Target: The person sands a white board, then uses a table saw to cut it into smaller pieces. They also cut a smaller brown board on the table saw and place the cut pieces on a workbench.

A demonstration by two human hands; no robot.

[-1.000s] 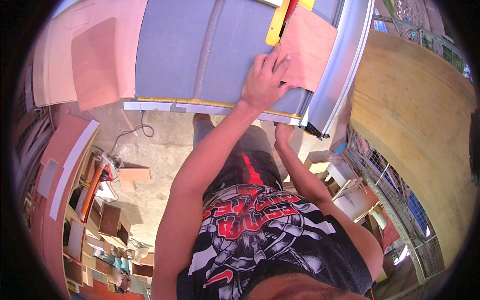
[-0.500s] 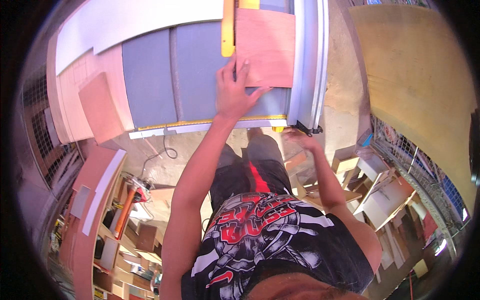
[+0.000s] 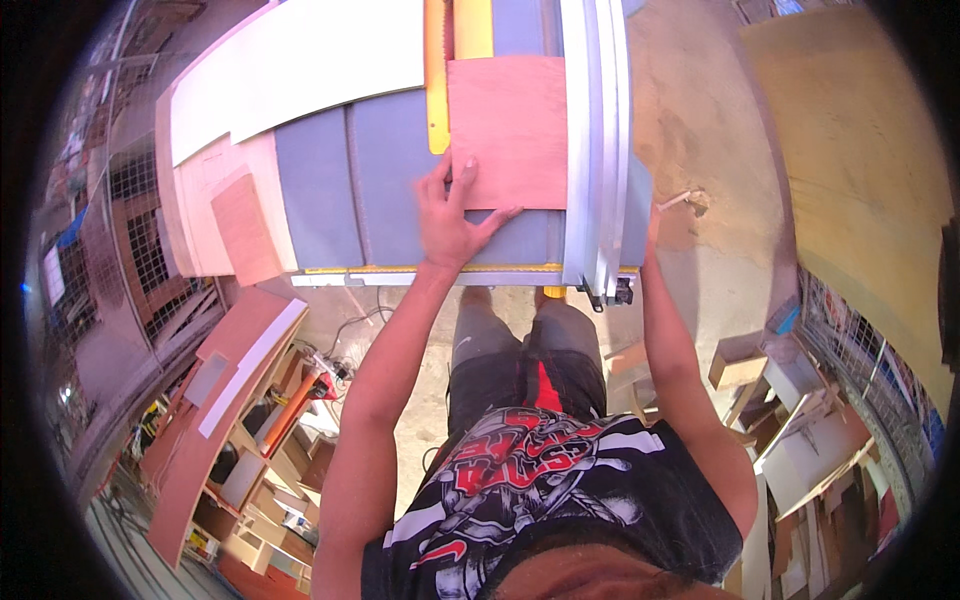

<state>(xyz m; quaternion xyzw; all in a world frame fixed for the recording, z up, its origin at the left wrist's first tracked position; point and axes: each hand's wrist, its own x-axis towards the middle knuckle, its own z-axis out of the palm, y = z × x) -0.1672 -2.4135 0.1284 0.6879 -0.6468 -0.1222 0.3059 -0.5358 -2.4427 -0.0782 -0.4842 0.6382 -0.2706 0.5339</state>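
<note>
A reddish plywood piece lies flat on the grey table saw top, its right edge along the silver rip fence. My left hand rests at its near left corner, fingers stretched and spread, thumb along the near edge. Just beyond the fingertips is the yellow blade guard, beside the piece's left edge; no blade is visible. My right hand is at the right side of the saw table, past the fence, its fingers mostly hidden by the table edge.
A white sheet and pale boards cover the table's left end, with a small brown offcut on them. Shelving with tools stands at lower left. Wooden boxes sit at lower right, and a large yellowish panel at far right.
My right hand has moved from the fence's near end up along the table's right side. The left hand stays at the plywood's corner. The whole view has shifted.
</note>
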